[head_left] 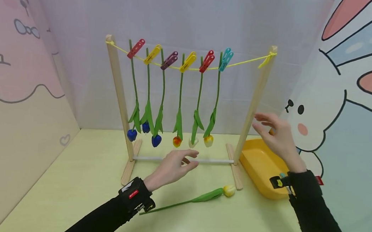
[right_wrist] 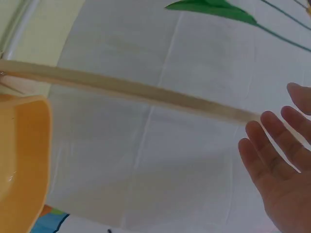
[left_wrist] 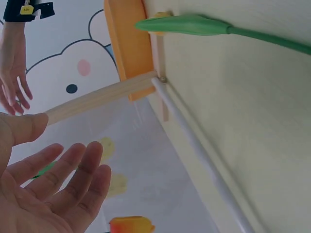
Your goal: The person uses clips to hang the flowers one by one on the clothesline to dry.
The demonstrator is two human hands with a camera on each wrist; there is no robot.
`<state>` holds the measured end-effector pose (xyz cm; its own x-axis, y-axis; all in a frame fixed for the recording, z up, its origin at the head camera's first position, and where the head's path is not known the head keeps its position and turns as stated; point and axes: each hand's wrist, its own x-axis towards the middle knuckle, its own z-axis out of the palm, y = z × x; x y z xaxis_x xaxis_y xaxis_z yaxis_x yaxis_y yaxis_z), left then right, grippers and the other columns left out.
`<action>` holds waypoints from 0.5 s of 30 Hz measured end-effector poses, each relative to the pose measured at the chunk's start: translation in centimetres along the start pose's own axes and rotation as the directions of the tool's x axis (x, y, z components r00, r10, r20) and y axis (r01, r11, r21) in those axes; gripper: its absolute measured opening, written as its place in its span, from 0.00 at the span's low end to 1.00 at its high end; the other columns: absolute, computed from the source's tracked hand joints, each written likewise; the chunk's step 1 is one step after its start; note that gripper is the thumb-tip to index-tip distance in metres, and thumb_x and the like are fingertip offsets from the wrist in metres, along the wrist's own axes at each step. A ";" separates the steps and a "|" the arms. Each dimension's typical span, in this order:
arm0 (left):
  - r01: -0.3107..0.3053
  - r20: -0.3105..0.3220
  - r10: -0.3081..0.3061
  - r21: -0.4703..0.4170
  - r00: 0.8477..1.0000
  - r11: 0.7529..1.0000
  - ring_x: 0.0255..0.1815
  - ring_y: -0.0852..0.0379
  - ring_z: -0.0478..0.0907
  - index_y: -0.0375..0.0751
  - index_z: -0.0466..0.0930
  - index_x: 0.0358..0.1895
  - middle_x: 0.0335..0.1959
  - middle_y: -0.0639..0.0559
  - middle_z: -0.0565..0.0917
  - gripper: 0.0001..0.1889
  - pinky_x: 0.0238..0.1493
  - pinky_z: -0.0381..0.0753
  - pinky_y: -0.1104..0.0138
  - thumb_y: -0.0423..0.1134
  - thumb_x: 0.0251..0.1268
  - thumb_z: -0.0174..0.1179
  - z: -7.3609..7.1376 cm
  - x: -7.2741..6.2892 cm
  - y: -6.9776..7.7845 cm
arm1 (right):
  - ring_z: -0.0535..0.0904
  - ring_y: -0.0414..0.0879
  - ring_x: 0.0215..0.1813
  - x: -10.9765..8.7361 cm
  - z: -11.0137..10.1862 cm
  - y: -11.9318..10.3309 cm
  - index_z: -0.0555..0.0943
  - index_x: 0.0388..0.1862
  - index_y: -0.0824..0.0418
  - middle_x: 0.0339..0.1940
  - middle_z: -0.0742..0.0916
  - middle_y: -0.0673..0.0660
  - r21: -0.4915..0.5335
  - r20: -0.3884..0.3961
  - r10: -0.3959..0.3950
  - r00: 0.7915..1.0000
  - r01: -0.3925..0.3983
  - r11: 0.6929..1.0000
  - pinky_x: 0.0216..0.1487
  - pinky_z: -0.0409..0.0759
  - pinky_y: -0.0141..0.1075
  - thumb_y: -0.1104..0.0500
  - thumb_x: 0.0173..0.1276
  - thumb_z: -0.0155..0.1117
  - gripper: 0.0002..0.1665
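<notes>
Several artificial tulips, such as the orange one (head_left: 177, 141), hang head down from a yellow string (head_left: 247, 61), held by clothespins such as the blue one (head_left: 226, 60). A loose pale yellow tulip (head_left: 209, 196) lies on the table in front of the rack. My left hand (head_left: 172, 166) hovers above that stem, just below the hanging blooms, its fingers relaxed and holding nothing. Beside the right wooden post (head_left: 256, 99), my right hand (head_left: 277, 138) is raised over the yellow-orange basin (head_left: 257, 159). Its fingers are loosely bent, with nothing in them.
The rack's left post (head_left: 119, 87) and right post stand on wooden feet, joined low down by a white bar (head_left: 213, 161). A pale curtain (head_left: 192, 20) hangs behind. Cartoon-printed panels (head_left: 360, 141) flank the table on both sides.
</notes>
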<state>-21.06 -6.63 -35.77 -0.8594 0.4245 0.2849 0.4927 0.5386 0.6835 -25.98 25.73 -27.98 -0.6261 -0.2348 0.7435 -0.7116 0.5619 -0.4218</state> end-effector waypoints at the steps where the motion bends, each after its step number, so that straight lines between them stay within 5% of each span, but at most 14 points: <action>1: 0.006 0.009 -0.006 0.014 1.000 1.000 0.49 0.50 0.87 0.42 0.80 0.64 0.59 0.46 0.85 0.19 0.45 0.85 0.61 0.42 0.73 0.60 0.2 -0.3 -0.5 | 0.73 0.19 0.50 -0.6 -0.2 0.6 0.80 0.56 0.75 0.51 0.85 0.73 -0.035 0.018 0.036 0.999 -0.035 0.999 0.53 0.70 0.11 0.73 0.67 0.64 0.18; 4: 0.015 0.038 -0.017 0.065 0.999 0.998 0.49 0.51 0.86 0.42 0.81 0.62 0.57 0.47 0.86 0.18 0.46 0.84 0.59 0.41 0.73 0.60 0.9 -1.2 -1.9 | 0.81 0.37 0.51 -2.6 -0.9 2.6 0.80 0.58 0.73 0.52 0.85 0.73 -0.135 0.088 0.151 0.985 -0.139 0.981 0.52 0.77 0.21 0.68 0.70 0.64 0.18; 8: 0.027 0.079 -0.037 0.127 0.996 0.992 0.45 0.53 0.86 0.41 0.82 0.60 0.51 0.46 0.88 0.17 0.44 0.83 0.63 0.41 0.71 0.62 1.7 -2.2 -3.3 | 0.80 0.68 0.53 -4.8 -1.8 5.6 0.78 0.59 0.75 0.54 0.83 0.76 -0.269 0.195 0.298 0.934 -0.242 0.932 0.53 0.81 0.53 0.63 0.74 0.62 0.20; 11: 0.021 0.117 -0.040 0.163 0.992 0.986 0.42 0.55 0.85 0.41 0.83 0.57 0.45 0.48 0.89 0.16 0.40 0.80 0.68 0.40 0.70 0.63 2.0 -2.9 -4.0 | 0.78 0.72 0.54 -6.5 -2.5 7.6 0.76 0.60 0.76 0.55 0.82 0.77 -0.347 0.270 0.405 0.874 -0.304 0.887 0.53 0.79 0.62 0.61 0.75 0.61 0.22; 15: 0.017 0.158 -0.047 0.187 0.986 0.982 0.37 0.59 0.82 0.41 0.85 0.53 0.38 0.53 0.87 0.13 0.33 0.76 0.72 0.40 0.69 0.64 2.0 -3.6 -4.5 | 0.80 0.69 0.47 -8.4 -3.3 9.4 0.76 0.56 0.80 0.47 0.84 0.77 -0.454 0.350 0.513 0.784 -0.336 0.825 0.48 0.80 0.59 0.62 0.72 0.61 0.22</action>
<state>-19.90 -9.16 -41.19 -0.8493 0.5082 0.1428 0.4948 0.6723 0.5507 -26.38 35.58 -36.50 -0.9672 -0.1741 0.1848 -0.2317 0.9027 -0.3625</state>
